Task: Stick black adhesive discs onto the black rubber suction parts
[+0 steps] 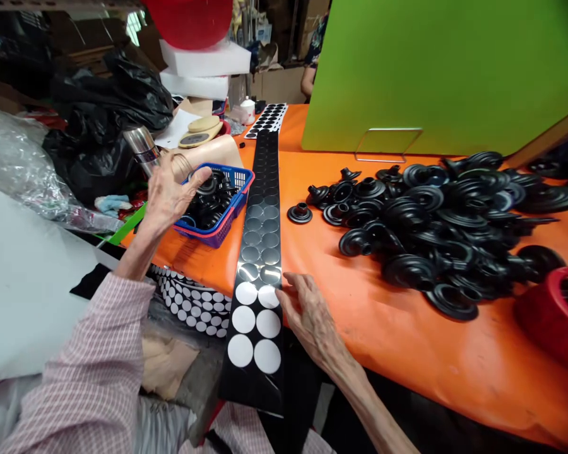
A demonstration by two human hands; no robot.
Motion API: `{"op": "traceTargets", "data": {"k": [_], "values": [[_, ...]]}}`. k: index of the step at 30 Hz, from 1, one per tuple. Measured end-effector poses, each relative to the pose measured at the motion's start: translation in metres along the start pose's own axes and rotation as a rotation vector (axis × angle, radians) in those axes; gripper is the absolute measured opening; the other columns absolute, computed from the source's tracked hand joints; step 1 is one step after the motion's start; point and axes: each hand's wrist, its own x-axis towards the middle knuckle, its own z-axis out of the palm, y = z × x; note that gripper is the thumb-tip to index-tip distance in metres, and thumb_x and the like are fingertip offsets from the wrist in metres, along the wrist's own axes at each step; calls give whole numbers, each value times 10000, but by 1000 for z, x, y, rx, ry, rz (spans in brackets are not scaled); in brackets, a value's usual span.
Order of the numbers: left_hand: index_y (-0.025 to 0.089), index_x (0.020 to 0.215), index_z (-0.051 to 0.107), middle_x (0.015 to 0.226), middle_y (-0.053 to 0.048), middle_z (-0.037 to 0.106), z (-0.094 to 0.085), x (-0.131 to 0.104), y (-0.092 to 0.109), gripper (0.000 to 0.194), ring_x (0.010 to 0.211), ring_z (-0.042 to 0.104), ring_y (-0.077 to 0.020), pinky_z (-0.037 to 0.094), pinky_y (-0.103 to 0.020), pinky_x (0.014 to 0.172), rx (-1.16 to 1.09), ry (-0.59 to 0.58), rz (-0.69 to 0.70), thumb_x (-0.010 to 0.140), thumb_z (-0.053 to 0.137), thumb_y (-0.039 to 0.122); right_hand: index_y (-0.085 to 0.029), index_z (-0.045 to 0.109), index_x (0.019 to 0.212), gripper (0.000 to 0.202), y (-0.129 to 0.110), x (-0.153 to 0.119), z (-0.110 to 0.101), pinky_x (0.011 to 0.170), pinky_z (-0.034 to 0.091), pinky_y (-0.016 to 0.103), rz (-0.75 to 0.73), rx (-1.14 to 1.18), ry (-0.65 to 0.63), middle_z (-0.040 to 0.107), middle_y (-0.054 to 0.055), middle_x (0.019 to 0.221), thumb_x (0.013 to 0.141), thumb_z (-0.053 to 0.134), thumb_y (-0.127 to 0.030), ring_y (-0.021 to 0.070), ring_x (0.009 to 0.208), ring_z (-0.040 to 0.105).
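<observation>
A long black strip (pixel 261 246) of round stickers runs down the orange tabletop and over its front edge, with white circles (pixel 244 320) showing at the near end. My right hand (pixel 312 318) lies open beside the strip's right edge, its fingertips near the white circles. Over a blue-and-purple plastic basket (pixel 218 234) hovers my left hand (pixel 168 194), thumb and fingers apart, with nothing visible in its grasp. Black ringed rubber parts (pixel 207 205) fill the basket. One similar black flanged part (pixel 300 213) stands alone right of the strip.
A large heap of black rubber parts (pixel 435 221) covers the table's right side, beside a red tub (pixel 553 315). A green board (pixel 435 75) stands behind it. A steel flask (pixel 142 148), black bags (pixel 108 107) and a scale (pixel 200 133) crowd the left.
</observation>
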Motion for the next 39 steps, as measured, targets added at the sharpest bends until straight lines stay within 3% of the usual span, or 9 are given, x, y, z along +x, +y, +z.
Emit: {"op": "traceTargets", "data": {"k": [2, 4, 5, 9, 13, 21, 31, 35, 39], "values": [[136, 1057, 627, 1007, -85, 599, -5, -33, 0, 492, 841, 584, -200, 455, -411, 869, 140, -28, -32, 786, 630, 547, -161, 573, 1105, 261, 6, -7, 9, 829, 512, 448, -97, -111, 11, 593, 131, 1002, 902, 475, -291, 270, 963, 566], [167, 1015, 643, 902, -68, 630, 1, -82, -3, 473, 801, 600, -213, 482, -379, 766, 9, -475, -179, 774, 611, 573, -163, 567, 1125, 256, 7, -14, 16, 842, 499, 472, -176, -218, 40, 596, 142, 1049, 901, 477, -248, 284, 986, 544], [168, 1014, 636, 882, -70, 633, 8, -106, -6, 505, 802, 600, -221, 479, -378, 754, -19, -576, -273, 715, 668, 573, -166, 563, 1137, 262, 7, -18, 18, 840, 494, 482, -201, -263, 50, 594, 147, 1085, 899, 480, -233, 292, 1000, 536], [167, 1019, 546, 808, -15, 612, 43, -165, -16, 557, 678, 588, -148, 450, -285, 646, -470, -453, -681, 608, 766, 473, -160, 552, 1161, 268, 1, -34, 20, 832, 489, 494, -230, -329, 57, 582, 162, 1161, 913, 469, -219, 307, 1050, 522], [143, 873, 579, 706, 28, 576, 60, -169, -10, 457, 633, 529, -92, 407, -223, 625, -924, -422, -886, 550, 813, 366, -157, 580, 1124, 240, -5, -46, 12, 841, 514, 441, -209, -277, 80, 583, 159, 1119, 932, 451, -223, 265, 1022, 548], [154, 818, 677, 793, 11, 637, 65, -185, 5, 255, 750, 547, -90, 415, -216, 764, -1154, -540, -856, 638, 802, 285, -202, 589, 1178, 278, -18, -13, 6, 942, 469, 478, -177, -143, 60, 622, 124, 1174, 940, 458, -264, 270, 1102, 558], [161, 886, 638, 822, -20, 609, 62, -192, 2, 283, 743, 538, -139, 437, -269, 727, -695, -610, -655, 735, 679, 396, -216, 649, 923, 229, -10, -10, -5, 831, 517, 396, -12, 53, 149, 684, 81, 970, 944, 428, -270, 220, 899, 639], [190, 888, 570, 784, -1, 530, 48, -182, 11, 390, 670, 479, -144, 424, -298, 684, -296, -442, -512, 718, 666, 527, -213, 651, 967, 238, -15, -17, -17, 767, 543, 342, -46, 48, 206, 669, 81, 948, 946, 415, -232, 193, 840, 649], [181, 780, 518, 721, 19, 507, 51, -162, 30, 330, 670, 493, -120, 417, -261, 667, -698, -782, -637, 762, 619, 495, -227, 640, 1114, 293, -25, -29, -18, 858, 552, 370, -164, 119, 110, 639, 114, 1117, 919, 424, -203, 215, 1028, 630]]}}
